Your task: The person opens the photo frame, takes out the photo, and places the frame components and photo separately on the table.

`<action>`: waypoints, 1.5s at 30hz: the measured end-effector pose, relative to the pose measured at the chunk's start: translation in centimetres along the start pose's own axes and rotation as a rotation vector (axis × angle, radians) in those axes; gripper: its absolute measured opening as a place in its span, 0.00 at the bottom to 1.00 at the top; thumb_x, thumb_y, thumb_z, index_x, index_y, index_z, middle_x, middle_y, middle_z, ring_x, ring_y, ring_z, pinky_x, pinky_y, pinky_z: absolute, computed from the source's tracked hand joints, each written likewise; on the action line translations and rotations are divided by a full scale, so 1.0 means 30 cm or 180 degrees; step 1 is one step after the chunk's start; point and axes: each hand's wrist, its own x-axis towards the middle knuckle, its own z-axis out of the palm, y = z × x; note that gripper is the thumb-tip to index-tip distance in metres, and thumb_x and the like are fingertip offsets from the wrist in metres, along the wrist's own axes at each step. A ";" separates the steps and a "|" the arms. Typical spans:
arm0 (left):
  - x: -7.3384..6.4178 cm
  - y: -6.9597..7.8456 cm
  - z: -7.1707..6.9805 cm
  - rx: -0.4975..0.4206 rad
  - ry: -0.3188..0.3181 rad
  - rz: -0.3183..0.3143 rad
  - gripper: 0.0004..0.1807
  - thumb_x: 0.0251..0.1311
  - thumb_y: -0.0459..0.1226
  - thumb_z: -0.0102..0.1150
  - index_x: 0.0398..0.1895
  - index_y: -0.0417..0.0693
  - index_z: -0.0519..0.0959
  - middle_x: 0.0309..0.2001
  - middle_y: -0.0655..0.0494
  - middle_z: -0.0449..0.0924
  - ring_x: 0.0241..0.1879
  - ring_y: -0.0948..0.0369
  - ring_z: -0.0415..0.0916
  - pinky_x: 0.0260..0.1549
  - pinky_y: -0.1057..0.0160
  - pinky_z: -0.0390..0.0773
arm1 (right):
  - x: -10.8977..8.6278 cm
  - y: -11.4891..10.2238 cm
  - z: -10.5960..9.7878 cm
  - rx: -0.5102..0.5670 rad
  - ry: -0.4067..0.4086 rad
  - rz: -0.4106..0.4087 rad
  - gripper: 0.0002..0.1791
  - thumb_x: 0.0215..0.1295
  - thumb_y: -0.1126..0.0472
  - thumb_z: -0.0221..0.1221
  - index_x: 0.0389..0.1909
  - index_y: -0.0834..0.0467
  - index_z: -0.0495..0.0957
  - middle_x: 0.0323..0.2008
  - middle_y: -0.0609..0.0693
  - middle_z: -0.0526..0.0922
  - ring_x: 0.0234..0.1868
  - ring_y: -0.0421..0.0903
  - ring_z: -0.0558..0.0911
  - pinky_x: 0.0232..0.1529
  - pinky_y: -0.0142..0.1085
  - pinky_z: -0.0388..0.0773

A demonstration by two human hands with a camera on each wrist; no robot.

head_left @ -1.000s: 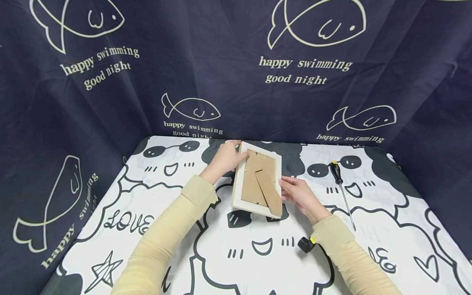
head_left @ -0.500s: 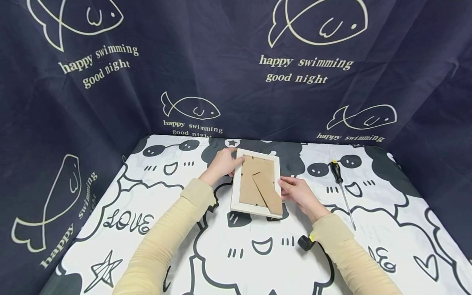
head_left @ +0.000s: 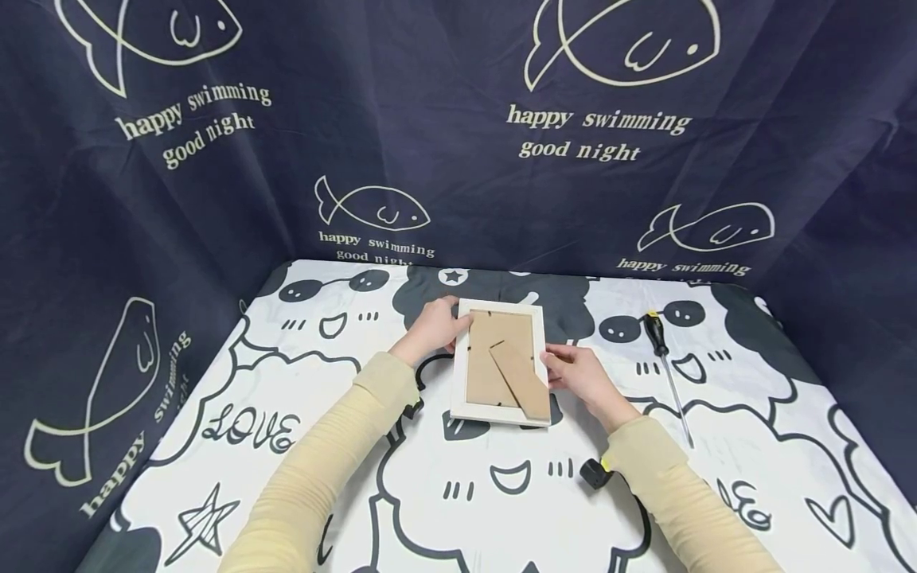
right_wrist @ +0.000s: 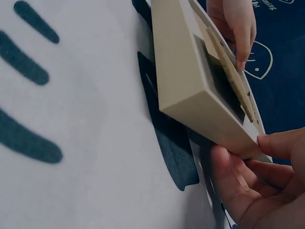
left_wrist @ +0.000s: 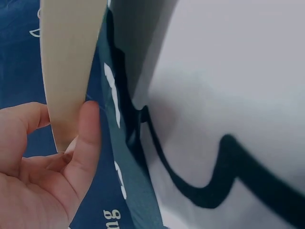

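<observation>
A picture frame [head_left: 460, 366] with a white rim is held back side up over the middle of the table. Its brown backing board [head_left: 481, 374] carries a slanted stand leg [head_left: 526, 382]. My left hand [head_left: 433, 328] pinches the far left corner; in the left wrist view, thumb and fingers of the left hand [left_wrist: 52, 176] lie on either side of the pale frame edge [left_wrist: 71, 57]. On the right edge, my right hand [head_left: 582, 376] grips with its thumb on the back. The right wrist view shows the stand leg [right_wrist: 231, 71] slightly raised from the back.
A screwdriver [head_left: 655, 334] with a black and yellow handle lies to the right of the frame. A small black block [head_left: 595, 473] shows at the right cuff. The tablecloth [head_left: 329, 477] has cartoon drawings, and a dark fish-print curtain [head_left: 473, 159] stands behind the table.
The frame's far end has come down and nearer, so its back faces up more squarely. My left hand has moved down with that corner. The right hand has stayed nearly in place.
</observation>
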 end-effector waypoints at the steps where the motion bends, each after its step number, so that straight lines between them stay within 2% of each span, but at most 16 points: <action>1: 0.001 -0.002 0.004 0.0013 -0.0009 0.0002 0.32 0.66 0.47 0.51 0.66 0.34 0.61 0.12 0.53 0.78 0.11 0.63 0.77 0.33 0.66 0.81 | -0.001 0.001 0.000 -0.0019 0.0005 -0.0005 0.24 0.70 0.62 0.51 0.61 0.74 0.65 0.36 0.60 0.83 0.25 0.37 0.81 0.32 0.33 0.82; 5: 0.006 -0.007 0.015 0.0066 -0.0027 0.0007 0.32 0.66 0.46 0.51 0.66 0.34 0.61 0.11 0.54 0.77 0.11 0.61 0.78 0.37 0.66 0.81 | -0.002 0.004 -0.001 -0.0115 0.0025 -0.0029 0.25 0.69 0.62 0.52 0.61 0.74 0.65 0.35 0.58 0.81 0.24 0.38 0.80 0.31 0.33 0.82; 12: 0.009 -0.008 0.024 0.0043 -0.0078 -0.0044 0.32 0.66 0.45 0.50 0.67 0.35 0.60 0.13 0.52 0.77 0.14 0.56 0.80 0.24 0.68 0.80 | -0.005 0.004 -0.006 -0.0143 0.0024 -0.0057 0.26 0.69 0.62 0.52 0.61 0.75 0.64 0.35 0.58 0.80 0.23 0.37 0.80 0.31 0.33 0.82; 15: 0.014 -0.009 0.028 0.0045 -0.0085 -0.0073 0.32 0.67 0.45 0.50 0.67 0.35 0.59 0.14 0.52 0.78 0.14 0.58 0.80 0.22 0.68 0.79 | -0.007 0.004 -0.005 -0.0155 0.0027 -0.0075 0.27 0.68 0.62 0.53 0.62 0.75 0.63 0.36 0.61 0.81 0.23 0.37 0.80 0.32 0.34 0.82; 18: 0.018 -0.014 0.032 0.0044 -0.0087 -0.0088 0.32 0.67 0.45 0.49 0.68 0.35 0.59 0.15 0.52 0.78 0.13 0.60 0.79 0.20 0.67 0.79 | -0.011 0.002 -0.001 -0.0343 0.0077 -0.0114 0.27 0.67 0.62 0.54 0.62 0.74 0.64 0.39 0.63 0.81 0.23 0.37 0.81 0.33 0.33 0.82; 21: 0.022 -0.014 0.033 0.0067 -0.0084 -0.0105 0.32 0.67 0.44 0.48 0.68 0.34 0.58 0.20 0.49 0.80 0.12 0.61 0.78 0.18 0.68 0.78 | -0.012 -0.002 0.004 -0.0601 0.0121 -0.0170 0.27 0.67 0.61 0.54 0.62 0.73 0.65 0.41 0.65 0.82 0.24 0.39 0.82 0.33 0.33 0.82; 25: 0.026 -0.010 0.034 0.0179 -0.0051 -0.0160 0.32 0.67 0.44 0.48 0.68 0.33 0.58 0.34 0.41 0.83 0.13 0.60 0.79 0.20 0.67 0.80 | -0.006 -0.001 0.008 -0.0920 0.0181 -0.0218 0.26 0.66 0.60 0.55 0.60 0.72 0.68 0.44 0.65 0.82 0.28 0.41 0.84 0.36 0.34 0.81; 28: 0.028 -0.007 0.036 0.0400 0.0018 -0.0160 0.31 0.66 0.44 0.48 0.67 0.33 0.61 0.49 0.38 0.80 0.24 0.58 0.83 0.34 0.64 0.81 | 0.001 -0.002 0.010 -0.1071 0.0203 -0.0257 0.24 0.66 0.60 0.56 0.58 0.71 0.71 0.41 0.64 0.83 0.28 0.44 0.84 0.39 0.36 0.80; 30: 0.030 -0.006 0.037 0.0546 0.0055 -0.0142 0.30 0.66 0.44 0.48 0.65 0.32 0.64 0.55 0.38 0.76 0.38 0.54 0.83 0.45 0.60 0.79 | 0.006 -0.004 0.011 -0.1118 0.0217 -0.0272 0.23 0.65 0.60 0.56 0.56 0.71 0.72 0.38 0.62 0.84 0.27 0.45 0.84 0.40 0.37 0.80; 33: 0.037 -0.007 0.037 0.0677 0.0078 -0.0127 0.30 0.65 0.44 0.50 0.63 0.31 0.66 0.59 0.38 0.72 0.55 0.49 0.75 0.56 0.56 0.72 | 0.013 -0.008 0.010 -0.1108 0.0177 -0.0258 0.22 0.65 0.61 0.56 0.55 0.71 0.73 0.35 0.62 0.84 0.25 0.46 0.84 0.39 0.38 0.80; 36: 0.046 -0.012 0.038 0.0747 0.0035 -0.0138 0.29 0.64 0.44 0.50 0.61 0.30 0.68 0.60 0.37 0.71 0.61 0.46 0.68 0.60 0.54 0.69 | 0.019 -0.010 0.009 -0.1135 0.0165 -0.0204 0.22 0.65 0.61 0.57 0.55 0.71 0.73 0.37 0.63 0.84 0.23 0.43 0.82 0.34 0.36 0.80; 39: 0.055 -0.020 0.044 0.0809 -0.0018 -0.0140 0.28 0.64 0.44 0.50 0.59 0.29 0.69 0.59 0.36 0.72 0.61 0.46 0.68 0.60 0.54 0.68 | 0.025 -0.009 0.008 -0.1185 0.0125 -0.0164 0.22 0.64 0.60 0.57 0.55 0.71 0.74 0.34 0.62 0.83 0.20 0.41 0.78 0.26 0.34 0.76; 41: 0.061 -0.025 0.049 0.0847 -0.0043 -0.0138 0.27 0.63 0.43 0.50 0.57 0.29 0.71 0.56 0.37 0.74 0.58 0.47 0.71 0.57 0.55 0.71 | 0.028 -0.008 0.007 -0.1243 0.0119 -0.0177 0.22 0.64 0.60 0.57 0.54 0.70 0.75 0.28 0.57 0.81 0.17 0.40 0.75 0.22 0.33 0.71; 43: 0.062 -0.025 0.051 0.0847 -0.0045 -0.0140 0.23 0.63 0.42 0.50 0.50 0.30 0.75 0.50 0.38 0.78 0.50 0.48 0.76 0.51 0.56 0.75 | 0.031 -0.005 0.007 -0.1267 0.0106 -0.0188 0.21 0.63 0.60 0.57 0.53 0.70 0.76 0.23 0.53 0.78 0.15 0.39 0.73 0.20 0.33 0.68; 45: 0.060 -0.023 0.050 0.0839 -0.0051 -0.0162 0.18 0.62 0.42 0.51 0.41 0.33 0.78 0.41 0.41 0.80 0.39 0.51 0.78 0.43 0.59 0.77 | 0.033 -0.004 0.007 -0.1278 0.0090 -0.0212 0.20 0.63 0.60 0.57 0.52 0.70 0.77 0.21 0.50 0.77 0.15 0.39 0.72 0.19 0.32 0.67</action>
